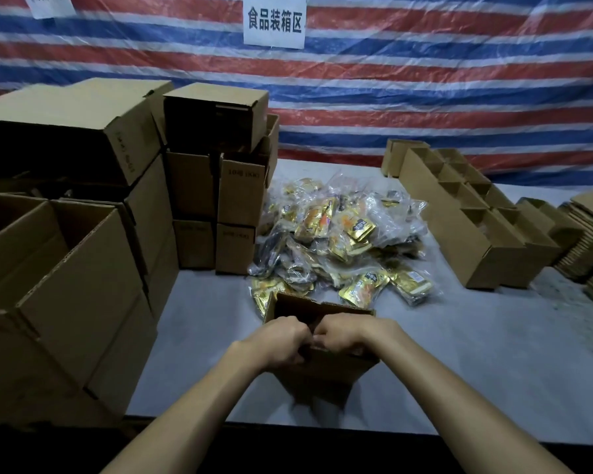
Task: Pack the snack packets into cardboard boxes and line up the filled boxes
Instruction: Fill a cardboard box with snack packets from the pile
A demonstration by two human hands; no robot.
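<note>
Cardboard boxes (pixel 83 241), brown corrugated cartons stacked tall, fill nine o'clock, some tipped on their sides, likely stock kept within arm's reach. At two o'clock a row of open-topped brown cartons (pixel 459 220) stands edge to edge, seemingly lined up; whether anything is inside them I cannot tell. In the middle lies a loose heap of gold and clear plastic snack packets (pixel 339 241), just beyond the small brown cardboard box (pixel 332 371) at six o'clock, close enough to be scooped in. The left hand (pixel 281 340) and right hand (pixel 343 335) meet knuckle to knuckle at its near rim. Each grips the cardboard with curled fingers, probably folding a flap or spreading the mouth; the inside is too dark to read. Everything rests on a grey table (pixel 459 354). Behind hangs a red, white and blue striped plastic tarpaulin (pixel 425 80), with a white paper sign (pixel 274 22) at twelve o'clock
</note>
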